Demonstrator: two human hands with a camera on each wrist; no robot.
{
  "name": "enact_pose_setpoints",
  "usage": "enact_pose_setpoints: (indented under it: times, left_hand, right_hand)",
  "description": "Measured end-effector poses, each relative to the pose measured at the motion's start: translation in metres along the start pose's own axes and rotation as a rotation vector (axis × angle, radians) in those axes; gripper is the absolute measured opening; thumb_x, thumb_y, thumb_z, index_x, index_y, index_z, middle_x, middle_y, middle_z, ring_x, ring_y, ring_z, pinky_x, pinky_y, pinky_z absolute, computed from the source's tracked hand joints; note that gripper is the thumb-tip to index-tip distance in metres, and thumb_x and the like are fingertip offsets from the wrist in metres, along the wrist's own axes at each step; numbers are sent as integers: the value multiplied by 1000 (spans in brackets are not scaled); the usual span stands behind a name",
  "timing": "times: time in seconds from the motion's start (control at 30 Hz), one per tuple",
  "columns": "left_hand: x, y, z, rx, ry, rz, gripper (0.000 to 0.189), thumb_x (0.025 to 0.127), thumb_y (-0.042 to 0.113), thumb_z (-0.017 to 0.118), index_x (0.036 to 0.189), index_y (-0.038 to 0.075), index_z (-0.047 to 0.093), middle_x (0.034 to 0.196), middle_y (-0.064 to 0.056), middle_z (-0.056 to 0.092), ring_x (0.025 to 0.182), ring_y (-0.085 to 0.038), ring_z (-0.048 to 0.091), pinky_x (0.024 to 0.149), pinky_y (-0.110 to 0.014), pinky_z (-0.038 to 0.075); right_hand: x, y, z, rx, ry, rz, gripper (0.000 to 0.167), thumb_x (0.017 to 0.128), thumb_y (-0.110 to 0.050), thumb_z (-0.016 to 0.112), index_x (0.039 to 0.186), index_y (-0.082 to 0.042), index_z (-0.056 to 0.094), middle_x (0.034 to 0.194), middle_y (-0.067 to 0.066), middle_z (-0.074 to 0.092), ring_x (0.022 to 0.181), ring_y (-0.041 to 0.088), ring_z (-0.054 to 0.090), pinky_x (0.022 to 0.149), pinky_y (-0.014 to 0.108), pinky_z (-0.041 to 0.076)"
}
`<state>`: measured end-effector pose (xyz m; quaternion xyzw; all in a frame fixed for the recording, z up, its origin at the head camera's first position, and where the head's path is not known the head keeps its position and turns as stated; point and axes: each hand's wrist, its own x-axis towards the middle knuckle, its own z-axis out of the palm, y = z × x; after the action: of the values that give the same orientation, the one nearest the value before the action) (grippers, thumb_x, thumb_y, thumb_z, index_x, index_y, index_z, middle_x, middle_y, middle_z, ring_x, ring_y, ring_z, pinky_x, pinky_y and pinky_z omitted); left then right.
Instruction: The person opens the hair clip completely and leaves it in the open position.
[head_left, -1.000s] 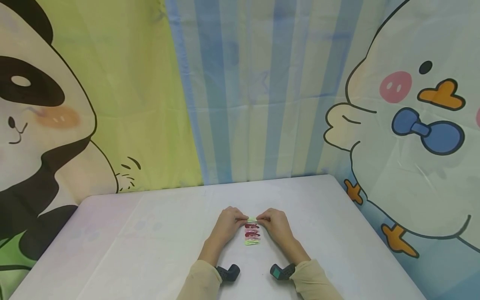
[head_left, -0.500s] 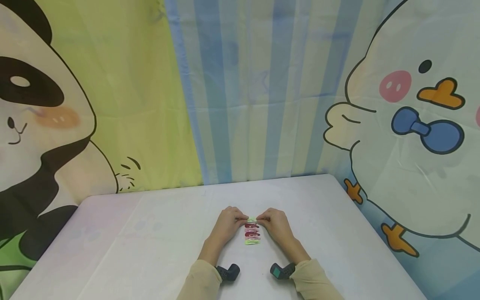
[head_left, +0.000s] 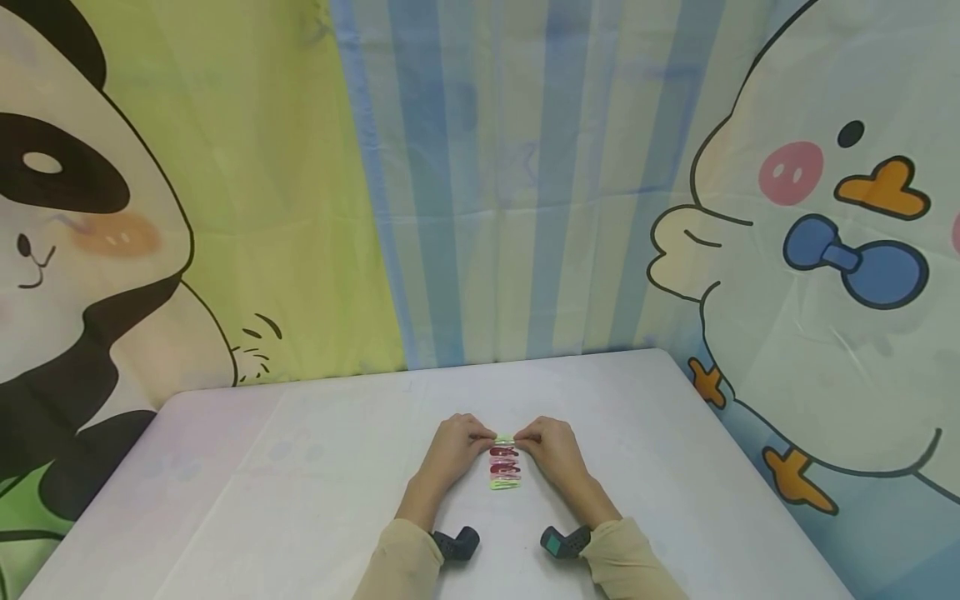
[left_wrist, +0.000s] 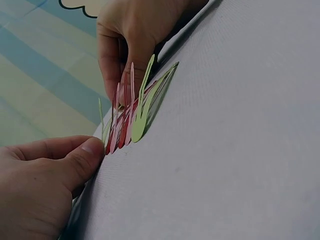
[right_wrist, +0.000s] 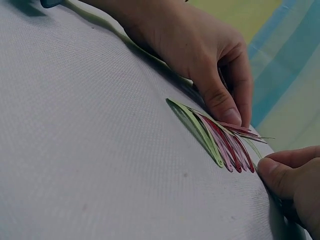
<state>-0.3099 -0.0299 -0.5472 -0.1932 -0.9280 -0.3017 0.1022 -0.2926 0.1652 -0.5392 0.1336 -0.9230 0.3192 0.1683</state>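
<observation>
Several snap hair clips in green, pink and red lie side by side in a short row on the white table (head_left: 315,500). At the far end of the row is a green hair clip (head_left: 504,439). My left hand (head_left: 453,446) pinches its left end between thumb and forefinger, and my right hand (head_left: 553,447) does the same at its right end. Another green hair clip (left_wrist: 140,122) ends the row on the near side, standing partly sprung open. Red hair clips (head_left: 504,468) and pink ones alternate between the two green ones. Fingertips hide the far clip's ends.
Dark wrist devices sit on both wrists, a left one (head_left: 459,545) and a right one (head_left: 564,543). Behind the table hangs a striped curtain (head_left: 495,208), with cartoon panda and chick cloths at the sides.
</observation>
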Motion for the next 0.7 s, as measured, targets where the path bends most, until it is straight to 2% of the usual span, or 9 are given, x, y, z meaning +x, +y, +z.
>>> enact_pose_setpoints:
  times: [0.17, 0.37, 0.7]
  left_hand:
    - [0, 0, 1, -2, 3, -14, 9, 82, 27, 73, 90, 23, 77, 82, 13, 65, 82, -6, 57, 76, -28, 46]
    - [1, 1, 1, -4, 14, 2, 8, 83, 26, 73, 89, 22, 77, 82, 13, 65, 81, -7, 57, 74, -28, 46]
    - [0, 1, 1, 2, 7, -3, 8, 83, 27, 72, 89, 23, 76, 83, 13, 64, 83, -7, 56, 76, -29, 46]
  right_hand:
    - [0, 1, 0, 0, -3, 0, 4, 75, -12, 78, 78, -14, 76, 73, -7, 67, 71, 8, 62, 65, 23, 49]
    - [1, 1, -1, -7, -10, 9, 4, 75, -13, 79, 78, -14, 76, 73, -7, 68, 71, 7, 62, 64, 23, 49]
    - [2, -2, -6, -25, -110, 69, 3, 78, -14, 77, 81, -16, 77, 76, -8, 65, 70, 4, 55, 64, 21, 46]
